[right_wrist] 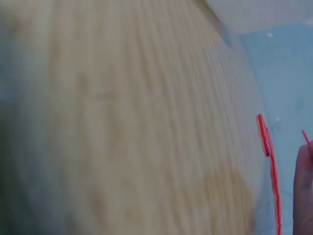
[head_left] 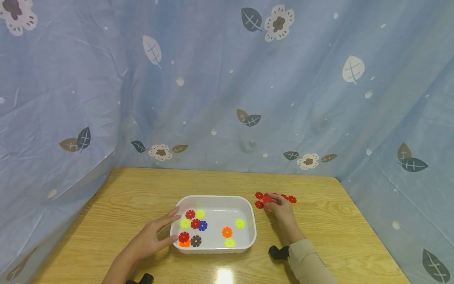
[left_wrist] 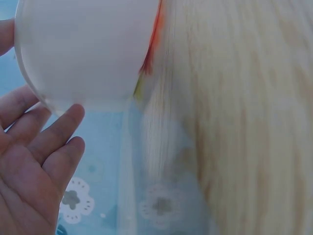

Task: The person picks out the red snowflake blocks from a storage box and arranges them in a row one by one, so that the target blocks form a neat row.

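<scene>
A white plastic tray (head_left: 213,250) stands on the wooden table, with several slotted flower-shaped discs lying inside. My left hand (head_left: 152,238) rests at the tray's left end, thumb and fingers spread along the rim. In the left wrist view the loosely extended fingers (left_wrist: 68,125) touch the tray's outer wall. Right of the tray, my right hand (head_left: 281,211) pinches a red slotted disc (head_left: 267,198) by its fingertips. Several more red discs (head_left: 259,204) lie on the table around that hand, some partly hidden behind it. The right wrist view catches the pinched disc (right_wrist: 305,137) edge-on, beside the thumb.
Inside the tray, red, yellow, blue, orange and brown discs cluster left, with an orange disc (head_left: 227,232) and yellow ones at right. The wooden table (head_left: 330,228) ends at a blue patterned curtain (head_left: 213,86). Black wrist mounts (head_left: 279,252) sit by both wrists.
</scene>
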